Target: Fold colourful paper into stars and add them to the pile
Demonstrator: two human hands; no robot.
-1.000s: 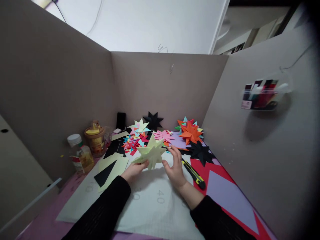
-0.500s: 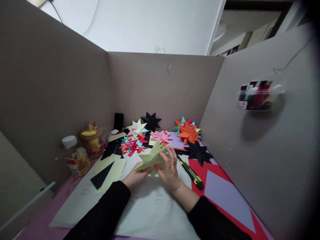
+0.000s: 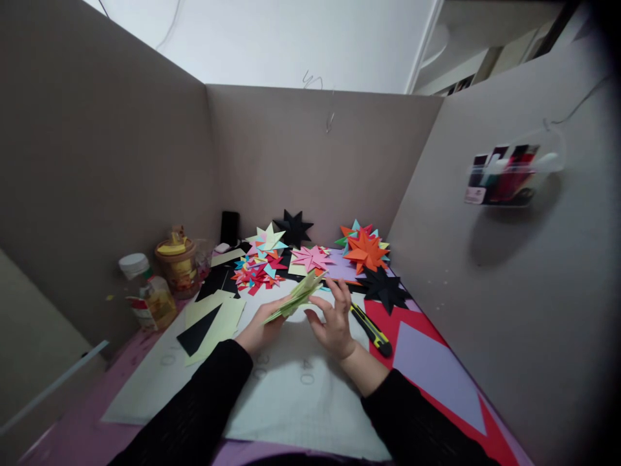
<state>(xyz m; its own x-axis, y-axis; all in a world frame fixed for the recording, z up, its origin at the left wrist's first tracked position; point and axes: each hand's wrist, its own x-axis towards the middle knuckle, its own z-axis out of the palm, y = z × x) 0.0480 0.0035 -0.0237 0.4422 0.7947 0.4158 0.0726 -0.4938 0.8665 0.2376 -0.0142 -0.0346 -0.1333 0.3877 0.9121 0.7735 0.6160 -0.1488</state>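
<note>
**Pale Green Paper Star, Held Edge-On**

The pale yellow-green folded paper star (image 3: 297, 296) is a flat, many-pointed piece of layered card. It is tilted almost edge-on, its near end low and its far points raised. It hangs above the white cutting mat (image 3: 291, 388), gripped at its lower left edge.

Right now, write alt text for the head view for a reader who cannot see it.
Two hands in black sleeves hold a pale green folded paper star above a white mat: the left hand grips its lower edge, the right hand touches its other side. Behind lie finished paper stars in many colours, a utility knife and a jar.
</note>
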